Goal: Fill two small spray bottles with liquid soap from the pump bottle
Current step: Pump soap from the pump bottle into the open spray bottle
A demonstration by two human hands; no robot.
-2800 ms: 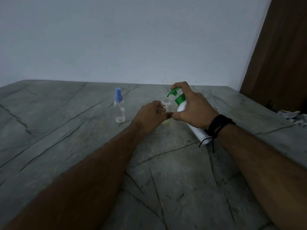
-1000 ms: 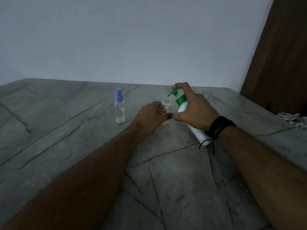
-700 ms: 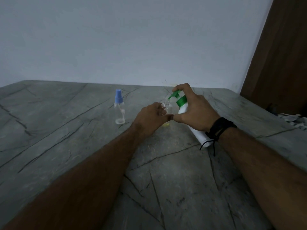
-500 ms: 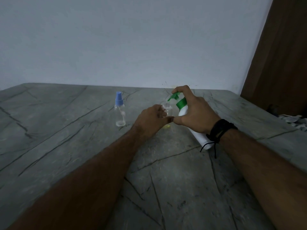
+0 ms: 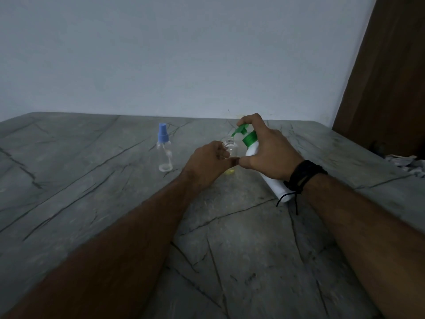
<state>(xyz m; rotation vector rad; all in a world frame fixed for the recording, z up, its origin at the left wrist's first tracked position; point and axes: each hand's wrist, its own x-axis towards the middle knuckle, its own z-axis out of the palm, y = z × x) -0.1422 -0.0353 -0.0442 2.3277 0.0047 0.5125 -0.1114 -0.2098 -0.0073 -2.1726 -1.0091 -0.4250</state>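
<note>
Open bottle (image 5: 230,148): a small clear bottle with a bare threaded neck is stood upright on the table (image 5: 92,192), partly hidden behind the left hand; a little yellow liquid is seen at its base.
Left hand (image 5: 208,164): its fingers are curled round the open bottle's body, which is held from the left side, the neck left showing above the fingers.
Pump bottle (image 5: 257,157): a white bottle with a green collar and pump head is held tilted, its base lowered toward the table at the right and its green spout (image 5: 238,131) set just above the open bottle's mouth.
Right hand (image 5: 268,153): it is wrapped round the pump bottle's upper body, with the forefinger laid on top of the pump head; the thumb is met by the left hand's fingertips.
Capped bottle (image 5: 164,151): a second clear bottle with a blue spray cap is stood upright, well apart to the left, touched by neither hand.
Wristband (image 5: 303,174): dark cords are worn on the right wrist.
</note>
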